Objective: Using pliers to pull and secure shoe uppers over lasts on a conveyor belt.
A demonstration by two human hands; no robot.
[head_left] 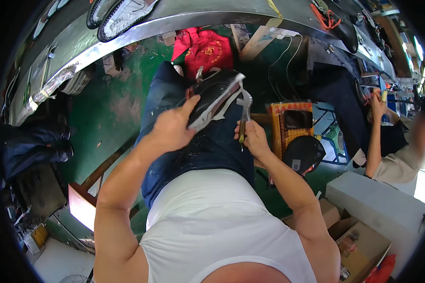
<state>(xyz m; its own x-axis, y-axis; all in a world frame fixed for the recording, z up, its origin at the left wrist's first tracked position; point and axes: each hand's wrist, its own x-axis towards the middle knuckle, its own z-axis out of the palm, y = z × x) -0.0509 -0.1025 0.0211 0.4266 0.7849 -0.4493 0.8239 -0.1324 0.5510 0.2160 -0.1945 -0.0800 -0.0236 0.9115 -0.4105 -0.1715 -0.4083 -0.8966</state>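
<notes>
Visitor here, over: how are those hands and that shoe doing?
Left hand gripping black-and-grey shoe over lap. Right hand holding metal-headed tool beside it; contact unclear. Nothing visibly blocking.

A green floor (104,118), scuffed with pale patches, shows across the middle of the frame. A long dark-grey bench (193,9) with a shiny edge curves along the top and down the upper left. At right stands a blue-framed seat (335,152); below it, a white ledge (363,191) reaches toward the rim. Lights (418,48) glow at upper right, above a glaring white patch (424,186).
</notes>
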